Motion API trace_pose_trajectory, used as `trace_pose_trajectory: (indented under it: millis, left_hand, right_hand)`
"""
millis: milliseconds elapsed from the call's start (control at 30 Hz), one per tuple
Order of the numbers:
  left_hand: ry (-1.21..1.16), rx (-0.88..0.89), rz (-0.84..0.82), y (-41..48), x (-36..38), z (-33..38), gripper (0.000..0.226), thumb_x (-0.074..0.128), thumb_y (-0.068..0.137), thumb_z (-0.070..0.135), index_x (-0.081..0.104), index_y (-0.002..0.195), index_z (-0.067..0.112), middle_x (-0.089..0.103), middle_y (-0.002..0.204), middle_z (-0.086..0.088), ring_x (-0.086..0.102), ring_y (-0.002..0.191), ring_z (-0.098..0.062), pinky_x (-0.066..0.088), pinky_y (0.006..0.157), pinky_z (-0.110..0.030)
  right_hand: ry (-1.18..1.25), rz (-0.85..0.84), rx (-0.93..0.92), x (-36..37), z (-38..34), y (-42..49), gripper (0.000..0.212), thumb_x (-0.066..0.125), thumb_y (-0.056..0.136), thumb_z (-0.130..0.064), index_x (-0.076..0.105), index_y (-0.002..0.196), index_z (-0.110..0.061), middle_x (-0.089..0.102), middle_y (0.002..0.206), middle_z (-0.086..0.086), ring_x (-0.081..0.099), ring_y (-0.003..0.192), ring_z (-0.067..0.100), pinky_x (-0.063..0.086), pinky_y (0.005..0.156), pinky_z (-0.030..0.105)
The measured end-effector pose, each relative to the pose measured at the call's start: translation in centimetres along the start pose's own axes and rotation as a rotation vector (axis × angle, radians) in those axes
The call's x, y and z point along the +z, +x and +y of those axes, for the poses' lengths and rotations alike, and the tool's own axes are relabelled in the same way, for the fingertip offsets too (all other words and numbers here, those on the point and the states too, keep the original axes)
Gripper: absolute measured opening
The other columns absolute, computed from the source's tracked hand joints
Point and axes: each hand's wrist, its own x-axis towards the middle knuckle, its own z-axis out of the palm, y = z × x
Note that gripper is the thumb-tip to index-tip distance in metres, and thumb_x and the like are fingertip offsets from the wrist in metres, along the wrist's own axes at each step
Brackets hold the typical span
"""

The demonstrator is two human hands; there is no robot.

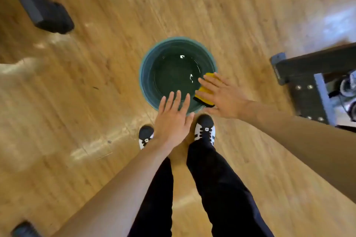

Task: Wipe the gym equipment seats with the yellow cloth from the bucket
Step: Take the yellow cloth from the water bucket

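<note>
Wood-look plank floor (96,102), light brown and glossy, seen from straight above. Round teal plastic bucket (143,75) stands on it at centre frame, dark water (173,75) inside with a few glints. Folded yellow cloth with a black edge (204,95) hangs over the bucket's rim on the near-right side, part inside and part outside. Right hand (223,98) is over the cloth, palm down, fingers straight and spread; grip released, nothing pinched; cannot tell if the palm actually touches the cloth. Left hand (172,119) is flat, palm down, fingers straight and together, fingertips over the bucket's near rim; grip released, holding nothing. Both forearms are bare. Below the hands are two white-and-black laced sneakers (205,129), toes just beside the bucket, and black trousers (221,188). Black rubber-capped equipment foot on a grey bar (52,17) lies upper left, well apart from the bucket. Dark metal machine frame with silver bolts (308,75) is at the right edge, near the right forearm. Small black rounded foot (23,230) sits in the bottom-left corner, blurred. No seat is visible.
</note>
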Motion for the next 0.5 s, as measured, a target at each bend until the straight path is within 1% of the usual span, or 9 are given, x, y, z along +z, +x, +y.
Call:
trace_pose_trajectory:
  millis: [67, 100, 133, 200, 267, 333, 367, 433, 500]
  left_hand:
    - [0.017, -0.027, -0.028, 0.8, 1.3, -0.5, 0.063, 0.011, 0.108, 0.052, 0.005, 0.164, 0.024, 0.004, 0.172, -0.010, -0.005, 0.159, -0.028, -0.008, 0.128, -0.045]
    - [0.019, -0.035, -0.032, 1.1, 2.1, -0.8, 0.062, 0.010, 0.108, 0.052, 0.005, 0.164, 0.025, 0.004, 0.172, -0.011, -0.005, 0.159, -0.028, -0.009, 0.128, -0.045]
    - [0.013, -0.040, -0.035, 1.3, 2.7, -1.0, 0.062, 0.008, 0.108, 0.052, 0.007, 0.164, 0.025, 0.005, 0.171, -0.012, -0.004, 0.159, -0.029, -0.009, 0.128, -0.045]
    - [-0.006, -0.032, -0.033, 1.3, 3.6, -1.1, 0.065, 0.004, 0.107, 0.054, 0.011, 0.164, 0.023, 0.008, 0.171, -0.014, -0.002, 0.159, -0.029, -0.007, 0.128, -0.045]
    - [-0.010, -0.034, -0.022, 1.3, 4.0, -1.5, 0.068, 0.003, 0.105, 0.055, 0.016, 0.163, 0.022, 0.011, 0.170, -0.015, -0.001, 0.159, -0.029, -0.004, 0.129, -0.045]
    - [-0.036, -0.034, 0.019, 0.9, 3.6, -1.9, 0.067, 0.006, 0.106, 0.053, 0.022, 0.162, 0.019, 0.016, 0.169, -0.015, 0.003, 0.159, -0.028, -0.001, 0.129, -0.045]
    - [-0.047, -0.031, 0.036, 0.6, 3.2, -2.1, 0.067, 0.007, 0.107, 0.052, 0.025, 0.161, 0.018, 0.019, 0.169, -0.016, 0.005, 0.159, -0.028, 0.000, 0.130, -0.045]
    - [-0.058, -0.035, 0.058, -0.2, 2.2, -2.7, 0.068, 0.008, 0.107, 0.051, 0.031, 0.159, 0.015, 0.024, 0.167, -0.015, 0.010, 0.158, -0.028, 0.001, 0.130, -0.043]
    - [-0.071, -0.056, 0.070, -1.5, 0.7, -3.6, 0.068, 0.010, 0.106, 0.051, 0.036, 0.157, 0.014, 0.030, 0.165, -0.015, 0.015, 0.157, -0.028, 0.002, 0.129, -0.042]
  right_hand:
    - [-0.115, -0.044, -0.060, 0.4, 1.2, 0.7, 0.070, 0.047, 0.090, -0.069, 0.054, 0.143, -0.025, 0.044, 0.153, 0.016, 0.032, 0.148, 0.035, 0.001, 0.123, 0.055]
    - [-0.148, -0.063, -0.078, 0.5, 1.7, 0.9, 0.072, 0.037, 0.091, -0.072, 0.055, 0.142, -0.025, 0.050, 0.148, 0.015, 0.034, 0.147, 0.034, -0.003, 0.123, 0.056]
    - [-0.170, -0.065, -0.098, 0.4, 1.9, 1.1, 0.074, 0.028, 0.092, -0.073, 0.059, 0.136, -0.023, 0.059, 0.138, 0.014, 0.040, 0.142, 0.034, -0.002, 0.124, 0.057]
    - [-0.198, -0.026, -0.165, 0.9, 2.3, 1.7, 0.073, 0.022, 0.095, -0.071, 0.066, 0.119, -0.018, 0.066, 0.112, 0.010, 0.054, 0.124, 0.034, 0.007, 0.124, 0.057]
    - [-0.193, 0.012, -0.218, 0.9, 2.5, 2.4, 0.067, 0.023, 0.100, -0.066, 0.065, 0.106, -0.015, 0.064, 0.101, 0.007, 0.057, 0.106, 0.032, 0.024, 0.119, 0.053]
    - [-0.137, 0.010, -0.163, 0.0, 1.9, 3.5, 0.067, 0.015, 0.103, -0.060, 0.064, 0.099, -0.014, 0.065, 0.095, 0.006, 0.058, 0.095, 0.029, 0.039, 0.105, 0.047]
    - [-0.090, 0.005, -0.112, -0.7, 1.4, 4.1, 0.067, 0.012, 0.103, -0.058, 0.063, 0.097, -0.014, 0.066, 0.093, 0.005, 0.059, 0.092, 0.029, 0.042, 0.097, 0.044]
    - [0.017, 0.018, 0.003, -2.4, 0.1, 4.7, 0.063, 0.017, 0.102, -0.057, 0.061, 0.094, -0.014, 0.065, 0.088, 0.005, 0.060, 0.086, 0.028, 0.045, 0.086, 0.042]
    - [0.091, 0.071, 0.109, -4.3, -1.5, 4.7, 0.057, 0.026, 0.099, -0.062, 0.058, 0.088, -0.016, 0.063, 0.082, 0.003, 0.060, 0.081, 0.027, 0.046, 0.080, 0.041]
